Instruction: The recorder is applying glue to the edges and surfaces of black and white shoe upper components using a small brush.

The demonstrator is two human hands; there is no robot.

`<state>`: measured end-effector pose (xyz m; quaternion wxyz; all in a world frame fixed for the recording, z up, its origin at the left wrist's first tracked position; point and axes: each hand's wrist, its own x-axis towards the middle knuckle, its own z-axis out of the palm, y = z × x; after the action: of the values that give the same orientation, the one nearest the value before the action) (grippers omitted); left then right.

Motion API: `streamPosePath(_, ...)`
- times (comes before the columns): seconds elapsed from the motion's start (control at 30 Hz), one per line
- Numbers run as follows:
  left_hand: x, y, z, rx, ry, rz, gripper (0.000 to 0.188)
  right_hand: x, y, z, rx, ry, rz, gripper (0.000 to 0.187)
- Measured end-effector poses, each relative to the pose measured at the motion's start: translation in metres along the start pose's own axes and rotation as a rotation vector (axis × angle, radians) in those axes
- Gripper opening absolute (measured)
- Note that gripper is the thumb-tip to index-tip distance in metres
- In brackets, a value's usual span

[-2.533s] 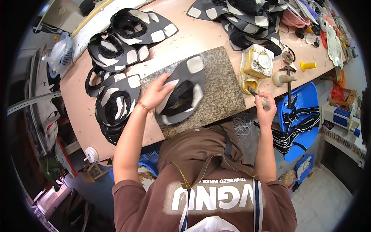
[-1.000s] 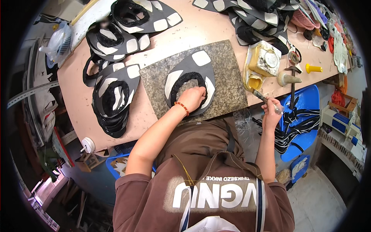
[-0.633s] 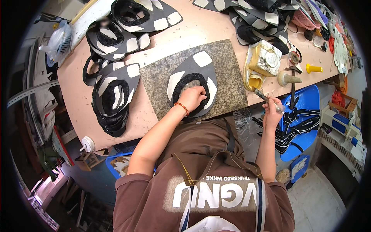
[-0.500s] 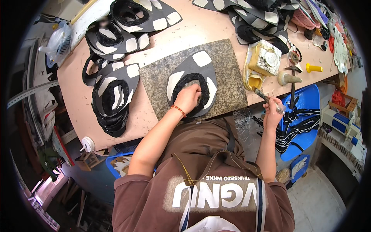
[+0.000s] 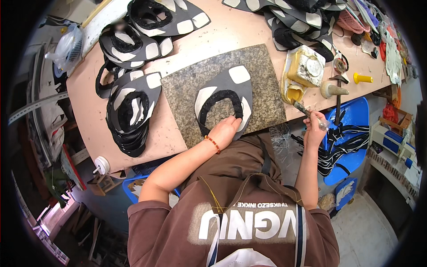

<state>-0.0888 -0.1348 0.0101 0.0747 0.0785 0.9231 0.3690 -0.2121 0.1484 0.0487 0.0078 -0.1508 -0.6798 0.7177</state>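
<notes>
A dark grey shoe upper (image 5: 246,93) with white patches and a fuzzy black collar lies on a speckled stone slab (image 5: 182,93). Its collar is spread round, and the slab shows through the opening. My left hand (image 5: 224,130) is closed at the near edge of the collar, its fingertips pressed on the black rim. To the right, my right hand (image 5: 315,124) grips a brush (image 5: 301,108) whose handle looks wrapped in clear plastic. The brush's bristle end is at the near lip of a small yellow glue cup (image 5: 293,94).
A glue-stained white and yellow container (image 5: 305,66) stands behind the cup. Stacked shoe uppers (image 5: 129,113) lie left of the slab, with another pile (image 5: 298,26) at the far right. A hammer (image 5: 338,89) and a yellow spool (image 5: 362,78) lie right; a blue chair (image 5: 356,147) holds black straps.
My left hand has drawn back from inside the collar to its near edge. The shoe upper has shifted slightly right and toward me, and its opening is uncovered. My right hand is nearly still.
</notes>
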Motion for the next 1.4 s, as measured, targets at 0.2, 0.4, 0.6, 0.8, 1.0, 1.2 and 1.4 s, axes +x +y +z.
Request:
streamPosePath(0.2, -0.007, 0.016, -0.027, -0.060, -0.077, -0.197, 0.012, 0.000, 0.000, -0.009, -0.020, 0.010, 0.002, 0.007)
streamPosePath(0.4, -0.012, 0.010, -0.044, 0.134, -0.157, -0.108, 0.018, 0.002, 0.004, -0.008, 0.059, -0.003, -0.034, 0.008)
streamPosePath(0.6, -0.022, -0.006, -0.081, 0.492, -0.086, -0.138, 0.023, 0.003, 0.005, -0.010, 0.055, -0.035, -0.034, 0.008)
streamPosePath(0.8, -0.029, 0.001, -0.044, 0.150, 0.127, -0.144, 0.044, 0.001, 0.004, -0.004, 0.110, -0.039, 0.009, 0.008)
streamPosePath(1.0, -0.030, -0.020, -0.019, 0.122, 0.237, -0.146, 0.030, 0.002, 0.002, 0.003, 0.079, -0.077, -0.003, 0.006)
streamPosePath(1.2, -0.034, -0.022, -0.017, 0.160, 0.265, -0.054, 0.025, 0.003, 0.002, -0.001, 0.097, -0.076, 0.008, 0.006)
streamPosePath(1.4, -0.037, -0.025, -0.019, 0.060, 0.308, -0.101, 0.018, 0.006, 0.002, -0.003, 0.072, -0.075, 0.003, 0.007)
